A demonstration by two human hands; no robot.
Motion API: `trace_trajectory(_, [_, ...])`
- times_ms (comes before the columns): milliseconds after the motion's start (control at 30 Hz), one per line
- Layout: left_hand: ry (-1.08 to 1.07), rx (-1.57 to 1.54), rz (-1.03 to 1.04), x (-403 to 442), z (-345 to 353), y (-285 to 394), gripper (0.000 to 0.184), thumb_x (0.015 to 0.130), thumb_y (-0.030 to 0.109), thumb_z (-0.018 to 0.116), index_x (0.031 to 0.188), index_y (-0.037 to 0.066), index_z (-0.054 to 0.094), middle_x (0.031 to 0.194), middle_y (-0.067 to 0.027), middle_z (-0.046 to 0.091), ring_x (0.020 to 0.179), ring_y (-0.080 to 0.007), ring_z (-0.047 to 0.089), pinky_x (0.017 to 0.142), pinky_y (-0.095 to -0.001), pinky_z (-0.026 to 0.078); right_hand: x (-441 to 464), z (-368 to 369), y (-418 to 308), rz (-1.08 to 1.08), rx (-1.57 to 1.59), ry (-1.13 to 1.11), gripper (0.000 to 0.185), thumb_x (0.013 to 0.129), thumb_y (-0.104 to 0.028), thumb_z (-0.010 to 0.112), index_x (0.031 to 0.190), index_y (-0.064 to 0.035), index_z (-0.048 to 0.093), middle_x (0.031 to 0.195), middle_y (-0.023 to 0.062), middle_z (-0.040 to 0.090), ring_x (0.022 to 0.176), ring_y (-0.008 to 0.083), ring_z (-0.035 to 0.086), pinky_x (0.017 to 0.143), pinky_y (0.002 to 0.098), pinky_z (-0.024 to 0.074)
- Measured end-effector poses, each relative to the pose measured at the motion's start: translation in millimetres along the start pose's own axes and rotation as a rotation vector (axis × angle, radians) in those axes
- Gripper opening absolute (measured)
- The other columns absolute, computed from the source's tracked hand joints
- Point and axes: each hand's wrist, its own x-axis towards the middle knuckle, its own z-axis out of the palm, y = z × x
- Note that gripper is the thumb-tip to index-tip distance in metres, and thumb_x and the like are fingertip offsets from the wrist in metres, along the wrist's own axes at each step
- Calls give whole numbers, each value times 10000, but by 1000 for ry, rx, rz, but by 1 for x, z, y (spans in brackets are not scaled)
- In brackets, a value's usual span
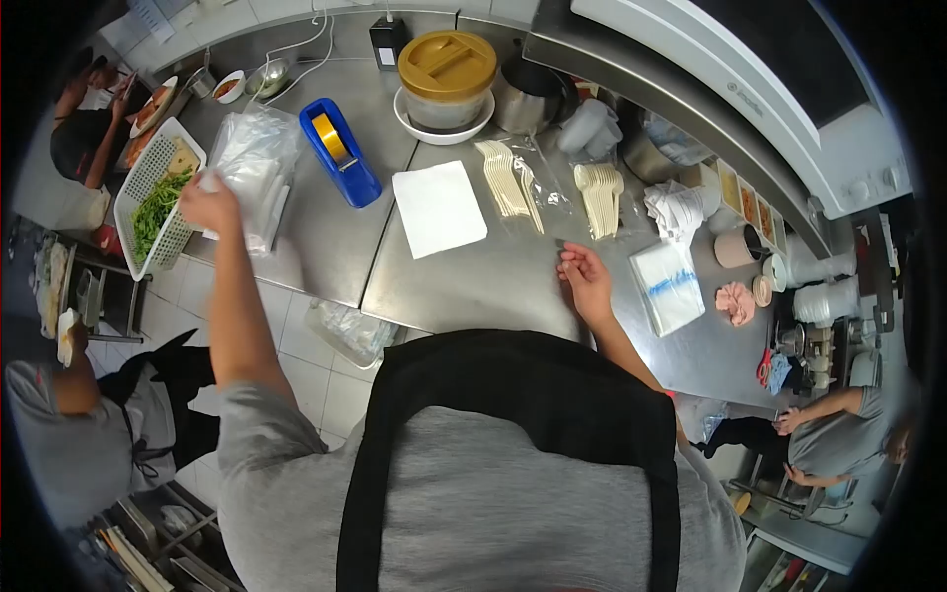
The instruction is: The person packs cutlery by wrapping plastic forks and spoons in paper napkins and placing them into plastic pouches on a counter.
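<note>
My left hand (209,204) is at the left end of the steel counter, between a white basket of green leaves (163,212) and a pile of clear plastic bags (258,163). Its fingers are blurred, and whether they grip anything is unclear. My right hand (586,276) hovers over the counter's front part with fingers loosely curled and apart, holding nothing. Beyond it lie wooden forks (503,180) and wooden spoons (599,197) in clear wrap. A white paper sheet (439,209) lies in the middle, beside a blue tape dispenser (340,158).
A gold-lidded tub (447,67) sits in a white bowl at the back. White bags with blue print (668,286), a pink cloth (735,303) and red scissors (764,367) are on the right. Other people stand at both sides; a microwave (750,89) overhangs the back right.
</note>
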Motion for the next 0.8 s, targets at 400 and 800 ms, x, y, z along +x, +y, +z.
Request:
trace_trajectory(400, [-865,-747,782,-226,-91,198,236,720,152,720,939,94,654,990,-73,642,946,-295,580,819,-386,482,-50,-33,4,-34,-84,19,266,861,22,596,1125,13,570,964,53,577,802,97,574,727,233,495])
trace_trajectory(800, [-789,-713,474,-237,-102,219,186,826,174,653,978,67,655,1019,-120,655,931,-319,603,806,-393,486,-94,-178,-60,-218,-1160,224,511,744,-357,727,1120,-37,596,1131,175,584,1049,352,545,903,436,428])
